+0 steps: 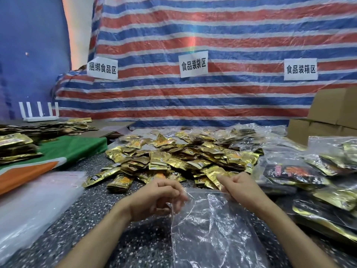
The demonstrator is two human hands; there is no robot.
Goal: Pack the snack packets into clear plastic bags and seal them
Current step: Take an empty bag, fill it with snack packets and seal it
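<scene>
Backdrop: we face a red, blue and white striped tarpaulin [212, 35] hung like a wall, with three white paper signs [193, 63] in Chinese characters stuck across it.
Surface: dark and speckled [92, 219], running from our arms out to the tarpaulin.
Clear plastic bag [208, 229]: it lies crumpled on the surface right in front of us, with the speckles showing through it and its mouth pointing away from us.
Left hand [156, 198]: its curled fingers pinch the bag's upper left corner.
Right hand [241, 187]: it grips the bag's upper right corner, and its index finger stretches out over a gold packet at the near edge of the heap.
Hands: they are apart, one at each end of the bag's mouth.
Snack packets [173, 159]: we see a loose heap of gold foil packets just beyond the bag, in the middle of the surface.
Filled bags [318, 171]: clear bags stuffed with packets are piled to our right, beside the heap.
Stack of clear bags [38, 200]: it lies flat at our near left.
Green and orange cloth [63, 151]: it is spread at our left, with more gold packets in stacks [17, 146] at its far-left edge.
White router [39, 113]: it sits behind those stacks with its antennas upright.
Cardboard boxes [332, 109]: they are stacked at the far right against the tarpaulin.
</scene>
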